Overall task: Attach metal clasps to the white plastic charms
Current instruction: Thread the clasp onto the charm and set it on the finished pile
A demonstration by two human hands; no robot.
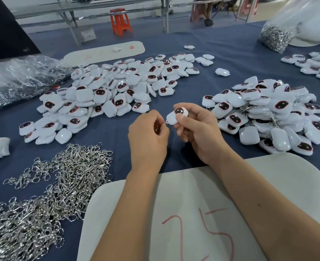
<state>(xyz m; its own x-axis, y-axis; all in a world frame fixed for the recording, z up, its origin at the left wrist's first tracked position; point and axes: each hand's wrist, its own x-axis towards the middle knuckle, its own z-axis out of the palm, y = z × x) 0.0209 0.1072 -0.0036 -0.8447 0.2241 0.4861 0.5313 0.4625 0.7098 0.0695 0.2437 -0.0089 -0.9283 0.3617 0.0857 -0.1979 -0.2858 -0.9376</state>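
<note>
A: Where is the small white plastic charm with the dark oval face (177,116)?

B: The right hand (195,127) pinches it above the blue cloth-covered table (208,63). Its little loop points left, toward the left hand (149,131).

A: And the left fingers?

B: Curled closed, I think on a thin silver metal clasp (164,122); it is mostly hidden. Its tip almost touches the loop, so I judge the threading comes from the left.
</note>
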